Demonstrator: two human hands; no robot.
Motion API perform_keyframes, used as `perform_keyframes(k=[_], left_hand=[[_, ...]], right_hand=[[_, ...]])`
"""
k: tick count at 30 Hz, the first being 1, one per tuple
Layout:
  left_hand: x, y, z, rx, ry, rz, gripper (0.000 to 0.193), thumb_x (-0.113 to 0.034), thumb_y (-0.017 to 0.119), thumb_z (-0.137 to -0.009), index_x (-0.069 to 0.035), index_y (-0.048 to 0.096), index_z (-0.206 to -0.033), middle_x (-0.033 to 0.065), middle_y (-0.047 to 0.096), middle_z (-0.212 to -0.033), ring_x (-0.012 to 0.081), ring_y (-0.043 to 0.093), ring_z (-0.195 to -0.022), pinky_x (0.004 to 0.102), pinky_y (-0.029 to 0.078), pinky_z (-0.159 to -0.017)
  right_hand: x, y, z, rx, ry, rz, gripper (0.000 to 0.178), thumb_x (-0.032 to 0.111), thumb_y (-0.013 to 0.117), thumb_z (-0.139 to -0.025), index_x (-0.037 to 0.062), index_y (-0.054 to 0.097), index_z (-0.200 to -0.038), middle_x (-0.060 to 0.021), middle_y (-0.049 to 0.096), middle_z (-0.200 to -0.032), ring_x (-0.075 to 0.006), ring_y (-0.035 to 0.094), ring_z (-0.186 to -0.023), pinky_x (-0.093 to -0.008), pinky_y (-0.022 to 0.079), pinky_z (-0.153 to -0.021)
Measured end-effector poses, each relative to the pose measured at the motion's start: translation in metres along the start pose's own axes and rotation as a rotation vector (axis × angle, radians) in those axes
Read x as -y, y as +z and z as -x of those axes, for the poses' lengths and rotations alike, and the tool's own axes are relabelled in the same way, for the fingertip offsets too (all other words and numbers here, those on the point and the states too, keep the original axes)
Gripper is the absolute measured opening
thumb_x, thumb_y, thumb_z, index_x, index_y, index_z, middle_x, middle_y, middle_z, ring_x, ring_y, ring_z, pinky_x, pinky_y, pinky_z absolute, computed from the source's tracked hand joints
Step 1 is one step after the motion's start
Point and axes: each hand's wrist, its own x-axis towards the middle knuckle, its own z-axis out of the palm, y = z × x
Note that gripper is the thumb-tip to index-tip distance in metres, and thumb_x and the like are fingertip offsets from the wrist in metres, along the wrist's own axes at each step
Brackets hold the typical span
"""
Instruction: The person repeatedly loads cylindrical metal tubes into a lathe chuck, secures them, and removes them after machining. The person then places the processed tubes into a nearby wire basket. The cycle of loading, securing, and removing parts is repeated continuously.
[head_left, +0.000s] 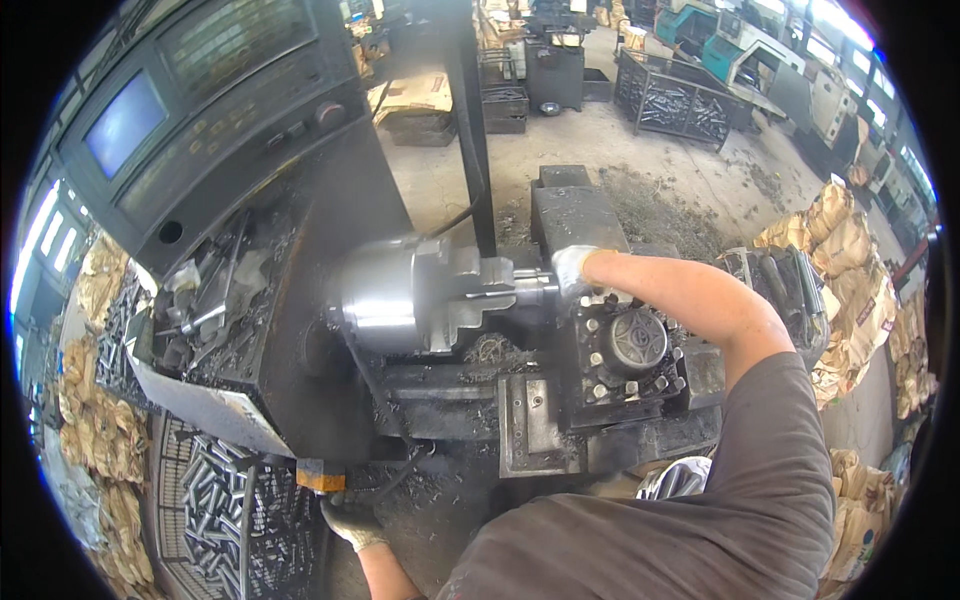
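Note:
My right hand (pixel 572 270), in a white glove, reaches across the tool post (pixel 625 345) to the outer end of a short shiny metal bar (pixel 536 286). Its fingers look closed at that end, though they are partly hidden. The bar's other end sits between the stepped jaws of the lathe chuck (pixel 385 297). Low on the left, my left hand (pixel 354 522), gloved with darkened fingertips, is curled just under an orange block (pixel 321 475) at the machine's front. What those fingers grip, if anything, cannot be made out.
A control panel with a lit screen (pixel 126 122) stands at left. Below it, a crate (pixel 165 500) holds many metal rods. Metal parts lie on the machine ledge (pixel 215 300). Stacked brown sacks (pixel 835 290) stand at right. A far metal bin (pixel 680 105) holds more parts.

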Motion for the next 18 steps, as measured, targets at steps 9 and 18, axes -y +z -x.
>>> perform_keyframes(k=[9, 18], left_hand=[[-0.049, -0.058, -0.049, 0.352, -0.171, -0.048, 0.024, -0.034, 0.053, -0.110, -0.016, 0.065, -0.101, -0.0085, 0.055, -0.082, 0.0069, 0.051, -0.069, 0.0225, 0.038, -0.055], [-0.040, -0.047, -0.029, -0.180, 0.598, -0.910, 0.040, -0.041, 0.059, -0.106, -0.006, 0.068, -0.121, 0.0076, 0.069, -0.094, 0.0237, 0.069, -0.083, 0.0395, 0.055, -0.073]], right_hand=[[0.026, 0.003, -0.016, -0.146, -0.154, -0.445, 0.047, 0.041, 0.088, -0.067, 0.0019, 0.082, -0.092, -0.0183, 0.081, -0.093, -0.0284, 0.079, -0.085, -0.0420, 0.061, -0.074], [0.084, -0.002, 0.139, -0.848, -0.292, -0.525, 0.025, 0.015, 0.074, -0.090, -0.0026, 0.077, -0.107, -0.0195, 0.078, -0.094, -0.0298, 0.079, -0.087, -0.0397, 0.063, -0.077]])
